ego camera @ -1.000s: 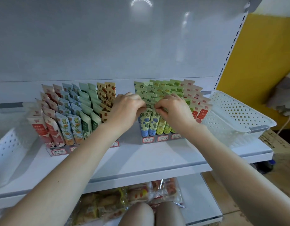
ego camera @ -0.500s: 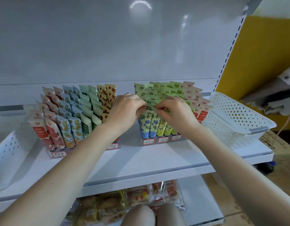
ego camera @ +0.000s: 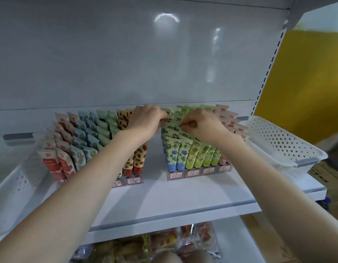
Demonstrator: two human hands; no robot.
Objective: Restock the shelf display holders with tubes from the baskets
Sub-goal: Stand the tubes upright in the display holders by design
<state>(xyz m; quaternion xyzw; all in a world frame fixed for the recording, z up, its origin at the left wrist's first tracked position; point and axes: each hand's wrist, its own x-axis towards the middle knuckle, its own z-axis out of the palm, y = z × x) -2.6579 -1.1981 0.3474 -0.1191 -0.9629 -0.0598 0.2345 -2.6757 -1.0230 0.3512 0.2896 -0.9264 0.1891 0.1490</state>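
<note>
Cream, blue-flowered tubes (ego camera: 173, 149) stand packed in the right display holder (ego camera: 198, 172). The left hand (ego camera: 147, 120) and right hand (ego camera: 204, 124) both curl onto crimped tops in the back rows, pinching them. A hard push could, I judge, topple the tight neighbouring rows. A white basket (ego camera: 284, 145) crowds the holder's right edge; bare shelf (ego camera: 183, 194) lies open in front.

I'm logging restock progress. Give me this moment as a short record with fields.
left hand: fingers curled on tops of tubes in right holder
right hand: pinches a top among the same tubes
left holder: rows filled where visible
right basket: on shelf, right of holders; no tubes seen inside
left basket: left edge of shelf; inside unclear
</note>
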